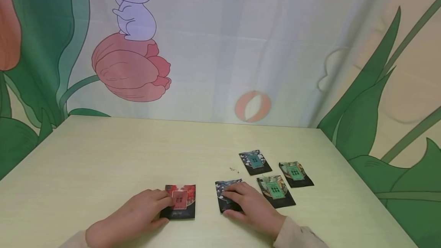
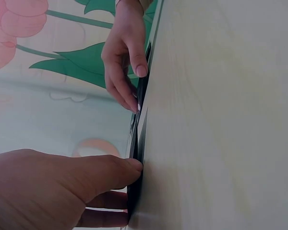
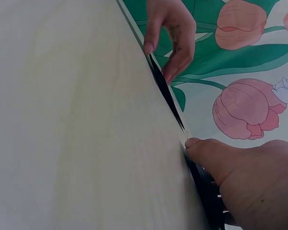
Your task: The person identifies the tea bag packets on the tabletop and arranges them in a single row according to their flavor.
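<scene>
My left hand [image 1: 138, 211] holds the left side of a red and black packet [image 1: 187, 201], its fingers over the front and its thumb at the lower left corner. In the left wrist view the packet is edge-on, a thin dark strip close over the tabletop. A dark blue and black packet with white flowers [image 1: 220, 199] is under my right hand [image 1: 251, 208]. That hand's fingers cover much of its face, with the thumb at its near edge. Bare table separates the two packets.
To the right of my right hand lies a green-labelled packet [image 1: 275, 190], with a similar green packet [image 1: 296, 174] behind it. A blue flowered packet [image 1: 255, 162] lies farther back, beside small dark marks [image 1: 234, 170] on the table [image 1: 103, 156]. A printed curtain [image 1: 206, 49] hangs behind.
</scene>
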`<state>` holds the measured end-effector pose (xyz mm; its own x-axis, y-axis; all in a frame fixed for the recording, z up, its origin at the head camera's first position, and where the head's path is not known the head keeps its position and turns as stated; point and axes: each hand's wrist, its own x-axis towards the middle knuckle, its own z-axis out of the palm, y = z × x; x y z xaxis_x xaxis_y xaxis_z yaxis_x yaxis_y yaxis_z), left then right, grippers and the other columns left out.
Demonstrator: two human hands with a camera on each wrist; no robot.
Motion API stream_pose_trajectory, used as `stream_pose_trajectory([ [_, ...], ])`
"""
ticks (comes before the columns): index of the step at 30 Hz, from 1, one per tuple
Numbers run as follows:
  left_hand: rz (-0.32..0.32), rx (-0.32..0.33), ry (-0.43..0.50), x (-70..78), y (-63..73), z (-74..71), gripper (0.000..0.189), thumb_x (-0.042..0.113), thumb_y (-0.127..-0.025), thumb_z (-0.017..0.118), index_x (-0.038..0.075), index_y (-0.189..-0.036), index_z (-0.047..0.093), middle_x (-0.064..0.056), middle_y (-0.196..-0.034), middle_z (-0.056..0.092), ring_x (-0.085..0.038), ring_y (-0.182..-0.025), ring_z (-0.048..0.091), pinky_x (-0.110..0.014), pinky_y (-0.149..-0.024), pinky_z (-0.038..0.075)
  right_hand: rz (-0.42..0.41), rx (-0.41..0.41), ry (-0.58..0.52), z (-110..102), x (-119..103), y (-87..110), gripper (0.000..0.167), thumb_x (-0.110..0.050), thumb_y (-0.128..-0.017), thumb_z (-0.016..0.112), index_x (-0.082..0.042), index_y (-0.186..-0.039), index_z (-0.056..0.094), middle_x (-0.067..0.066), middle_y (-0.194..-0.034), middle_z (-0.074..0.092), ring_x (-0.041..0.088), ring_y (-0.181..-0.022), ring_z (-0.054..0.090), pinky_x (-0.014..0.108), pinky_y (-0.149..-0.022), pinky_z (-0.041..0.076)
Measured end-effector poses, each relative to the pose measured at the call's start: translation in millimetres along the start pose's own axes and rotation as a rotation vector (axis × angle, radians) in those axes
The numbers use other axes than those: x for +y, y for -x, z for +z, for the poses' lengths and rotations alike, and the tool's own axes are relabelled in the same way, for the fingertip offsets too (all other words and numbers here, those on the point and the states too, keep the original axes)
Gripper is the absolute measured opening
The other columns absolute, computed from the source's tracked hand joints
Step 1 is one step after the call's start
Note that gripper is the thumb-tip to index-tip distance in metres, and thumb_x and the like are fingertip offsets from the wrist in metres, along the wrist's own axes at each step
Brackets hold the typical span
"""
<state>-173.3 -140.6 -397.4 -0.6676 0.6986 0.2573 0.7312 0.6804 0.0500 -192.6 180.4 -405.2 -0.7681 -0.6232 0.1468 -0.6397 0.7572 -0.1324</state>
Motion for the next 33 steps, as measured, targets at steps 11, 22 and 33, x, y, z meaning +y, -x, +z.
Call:
stream_pose_trajectory([
  [11,-0.024,-0.038,-0.012,3.0,-0.3,-2.3,0.027,0.028,-0.077,0.078,0.014,-0.097,0.066,0.005,-0.093,0.064,-0.011,-0.082,0.059,-0.032,-0.077,0.053,-0.043,-0.016,0.002,1.6,-11.4,-9.7,0.051,-0.052,-0.093,0.055,-0.017,-0.129,0.061,-0.005,-0.128,0.058,0.013,-0.119,0.052,0.032,-0.104,0.044],
  [22,-0.045,-0.052,-0.014,3.9,-0.5,-3.0,0.027,0.03,-0.078,0.077,0.014,-0.097,0.066,0.006,-0.091,0.062,-0.01,-0.081,0.057,-0.033,-0.078,0.053,-0.034,-0.034,0.011,1.1,-20.5,-14.6,0.051,-0.053,-0.092,0.055,-0.018,-0.128,0.061,-0.004,-0.127,0.059,0.012,-0.115,0.053,0.031,-0.101,0.046],
  [33,-0.043,-0.032,-0.001,4.1,0.0,-3.1,0.027,0.028,-0.077,0.078,0.014,-0.097,0.066,0.005,-0.09,0.062,-0.011,-0.081,0.057,-0.033,-0.077,0.053,-0.055,-0.024,0.016,2.7,-28.5,-19.4,0.052,-0.053,-0.092,0.054,-0.018,-0.129,0.061,-0.004,-0.126,0.059,0.013,-0.117,0.053,0.032,-0.103,0.045],
])
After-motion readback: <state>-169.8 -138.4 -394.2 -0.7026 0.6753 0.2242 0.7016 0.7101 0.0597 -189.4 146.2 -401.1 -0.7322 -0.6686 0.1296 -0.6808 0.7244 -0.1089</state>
